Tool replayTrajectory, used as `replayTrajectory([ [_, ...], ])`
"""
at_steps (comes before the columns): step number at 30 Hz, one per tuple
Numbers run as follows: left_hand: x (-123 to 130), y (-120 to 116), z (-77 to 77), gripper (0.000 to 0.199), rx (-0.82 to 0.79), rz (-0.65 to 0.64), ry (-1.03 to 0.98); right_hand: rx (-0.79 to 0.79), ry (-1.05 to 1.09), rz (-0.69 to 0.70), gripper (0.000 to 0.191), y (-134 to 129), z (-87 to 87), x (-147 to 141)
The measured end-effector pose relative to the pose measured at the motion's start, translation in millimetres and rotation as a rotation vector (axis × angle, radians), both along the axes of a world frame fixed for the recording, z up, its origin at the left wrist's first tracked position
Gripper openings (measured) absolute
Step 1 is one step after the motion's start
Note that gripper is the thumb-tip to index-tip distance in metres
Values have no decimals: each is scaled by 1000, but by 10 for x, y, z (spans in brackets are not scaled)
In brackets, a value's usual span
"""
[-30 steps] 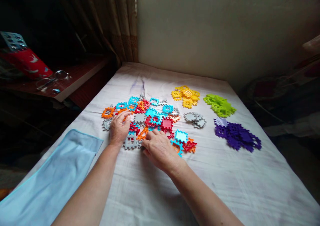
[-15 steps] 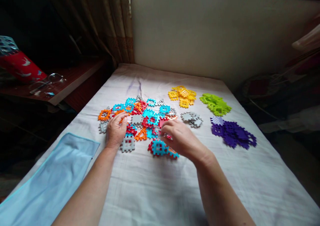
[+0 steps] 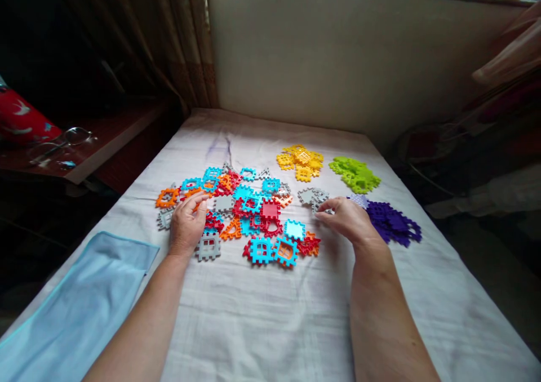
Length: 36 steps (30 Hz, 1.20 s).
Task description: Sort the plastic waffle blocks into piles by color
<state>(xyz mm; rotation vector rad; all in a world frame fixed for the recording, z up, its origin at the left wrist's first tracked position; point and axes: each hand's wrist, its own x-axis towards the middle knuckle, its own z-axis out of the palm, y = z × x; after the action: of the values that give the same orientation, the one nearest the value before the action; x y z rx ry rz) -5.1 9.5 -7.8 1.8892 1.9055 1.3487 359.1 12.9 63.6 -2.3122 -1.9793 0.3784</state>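
Two grips, head view: R grip [image 3: 354, 220] has fingertips bent in at gray pcs [image 3: 307, 196], can't tell if holding one; yellow pile [image 3: 298, 158] is beyond it, purple pile [image 3: 394, 223] just R. L grip [image 3: 188, 224] is half-curled at L side of mixed pcs [image 3: 270, 209], hold unclear; blue cloth [image 3: 95, 275] is L of it.

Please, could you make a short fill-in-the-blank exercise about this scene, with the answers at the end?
1. The right hand is at a small pile whose pieces are all ____.
2. Of the yellow pile, green pile and purple pile, the ____ one lies nearest the person.
3. The blue cloth lies on the person's ____ side.

Missing words: gray; purple; left.
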Motion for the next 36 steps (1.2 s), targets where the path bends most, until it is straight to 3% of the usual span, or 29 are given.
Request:
replayTrajectory([
  [6,1,-2,-14,28,-3,-3,-10,15,-38,63,20,15,-22,-4],
  [10,4,0,-9,28,-2,-7,-16,116,-40,123,22,17,11,-133],
  [15,12,-14,4,30,-3,9,-43,302,91,399,23,-80,33,-741],
  [19,10,-23,-4,31,1,20,-73,293,197,727,21,-259,-51,-1278],
  [23,3,-15,-10,32,-7,24,-67,280,218,873,32,-449,-194,-1583],
  [27,14,-10,7,32,-7,21,-53,280,219,944,43,-559,-313,-1717],
  [36,10,-5,-14,30,-2,20,-28,302,175,952,21,-580,-370,-1833],
])
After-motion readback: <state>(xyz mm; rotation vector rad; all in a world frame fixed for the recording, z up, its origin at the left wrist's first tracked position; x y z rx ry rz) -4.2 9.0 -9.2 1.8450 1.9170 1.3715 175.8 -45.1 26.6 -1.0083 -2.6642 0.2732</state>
